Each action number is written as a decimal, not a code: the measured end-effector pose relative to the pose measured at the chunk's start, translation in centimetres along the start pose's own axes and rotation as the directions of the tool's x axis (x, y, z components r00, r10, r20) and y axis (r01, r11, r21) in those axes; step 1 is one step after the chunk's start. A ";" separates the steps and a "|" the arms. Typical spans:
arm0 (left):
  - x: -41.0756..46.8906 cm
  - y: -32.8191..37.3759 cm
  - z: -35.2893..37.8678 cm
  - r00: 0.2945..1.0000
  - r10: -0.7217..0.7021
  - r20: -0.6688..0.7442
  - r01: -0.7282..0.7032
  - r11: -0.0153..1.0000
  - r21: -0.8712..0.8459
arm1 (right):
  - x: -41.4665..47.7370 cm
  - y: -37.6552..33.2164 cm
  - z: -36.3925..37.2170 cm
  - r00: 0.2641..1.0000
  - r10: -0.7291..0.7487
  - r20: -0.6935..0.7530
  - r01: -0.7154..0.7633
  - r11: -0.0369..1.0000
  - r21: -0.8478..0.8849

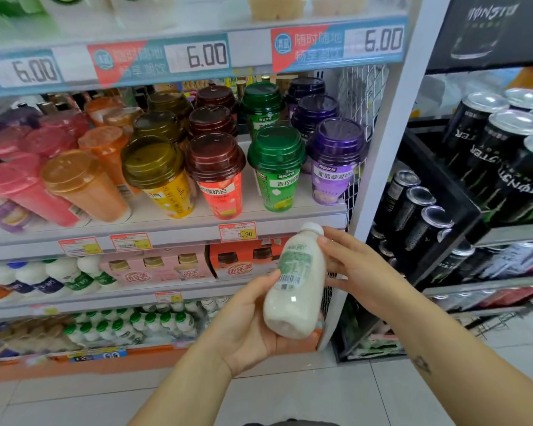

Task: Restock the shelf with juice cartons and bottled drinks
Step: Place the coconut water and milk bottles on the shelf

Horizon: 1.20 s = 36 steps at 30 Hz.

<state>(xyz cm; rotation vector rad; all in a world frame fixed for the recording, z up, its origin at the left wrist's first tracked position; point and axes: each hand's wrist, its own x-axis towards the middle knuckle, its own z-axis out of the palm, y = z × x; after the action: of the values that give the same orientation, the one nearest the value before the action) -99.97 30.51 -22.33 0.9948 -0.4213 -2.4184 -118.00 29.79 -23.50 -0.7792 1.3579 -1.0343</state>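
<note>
Currently holding a milky white plastic bottle with a green label and white cap [299, 290] in the air before the right end of the white metal shop shelf [173, 232], just below the front edge of the tier of lidded cups, not yet set on any tier. Gripping it from beneath with the left hand [246, 327], fingers curled under the base and thumb pressed on the label. Merely touching its shoulder with the straight fingertips [326, 241] of the right hand [360, 272], without closing round it.

Probable risks from here:
- Slipping out of a one-handed hold on withdrawing the right hand, given the tilt.
- Clipping the purple-lidded plastic cup [336, 161] at the front right corner above when lifting.
- Toppling the crowded green-capped white bottles [154, 321] along the lowest tier's front edge when pushing in.
</note>
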 end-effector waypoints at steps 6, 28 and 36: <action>0.5 -0.1 -0.4 0.841 0.541 -0.029 -0.327 0.550 0.768 | -1.3 -0.2 1.2 0.989 0.015 0.150 -0.035 0.991 0.130; 0.4 1.9 -2.3 0.969 0.190 -0.156 -0.060 0.798 0.599 | 1.2 1.2 2.4 0.991 0.132 -0.022 -0.132 0.991 -0.009; 0.4 2.3 -3.2 0.989 0.068 -0.132 0.020 0.819 0.574 | 1.2 3.1 2.4 0.905 0.422 0.052 -0.412 0.841 0.350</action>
<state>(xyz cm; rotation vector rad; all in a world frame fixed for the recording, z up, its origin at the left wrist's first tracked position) -97.16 28.07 -23.73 1.3909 -1.1510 -2.2058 -115.34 29.60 -26.60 -0.1827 1.2423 -0.9018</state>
